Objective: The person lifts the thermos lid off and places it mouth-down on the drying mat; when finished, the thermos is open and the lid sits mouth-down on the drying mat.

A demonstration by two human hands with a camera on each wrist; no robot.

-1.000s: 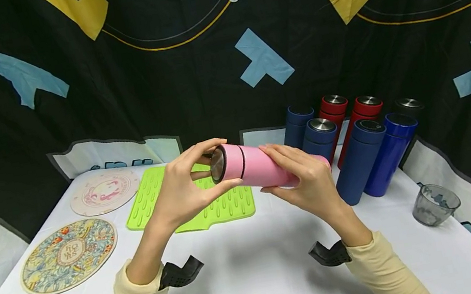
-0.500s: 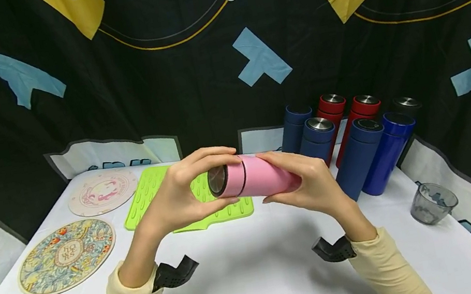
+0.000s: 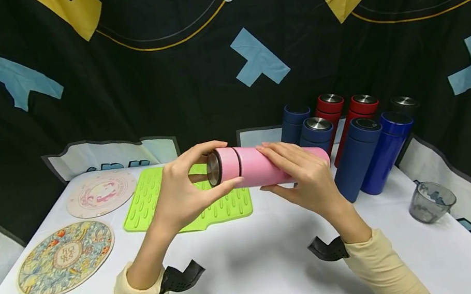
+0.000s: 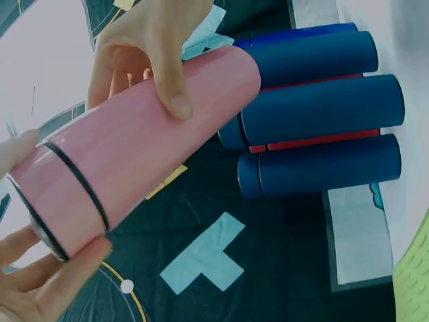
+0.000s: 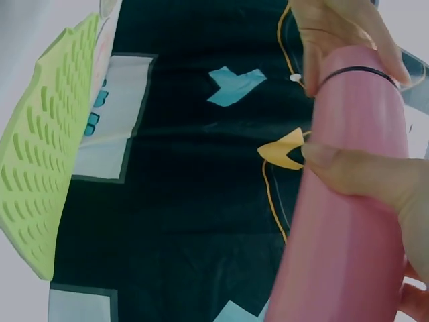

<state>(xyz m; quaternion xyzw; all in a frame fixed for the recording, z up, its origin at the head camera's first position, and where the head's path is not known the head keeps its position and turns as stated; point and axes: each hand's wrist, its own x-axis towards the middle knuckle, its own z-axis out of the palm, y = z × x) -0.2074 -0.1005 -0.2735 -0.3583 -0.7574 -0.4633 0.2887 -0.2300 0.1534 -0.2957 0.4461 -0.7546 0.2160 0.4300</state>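
Note:
A pink thermos bottle (image 3: 262, 164) is held in the air over the table, lying nearly level with its capped end to the left. My left hand (image 3: 183, 187) grips the cap (image 3: 222, 165) with thumb below and fingers above. My right hand (image 3: 299, 172) wraps the bottle's body near its middle. In the left wrist view, the black ring (image 4: 79, 182) between cap and body shows, with left fingertips (image 4: 74, 268) on the cap. The right wrist view shows the right thumb (image 5: 355, 171) across the bottle's side; the cap's top is hidden there.
Several blue, red and black thermos bottles stand at the back right, one navy bottle (image 3: 358, 159) nearest. A clear glass cup (image 3: 432, 201) is by the right edge. A green drying mat (image 3: 145, 199), a floral round mat (image 3: 66, 258) and a pink-printed round mat (image 3: 102, 193) lie left.
The left hand's grip on the cap has shifted, its wrist turning one way and back. The bottle dipped and tilted, then came up level again, still in both hands.

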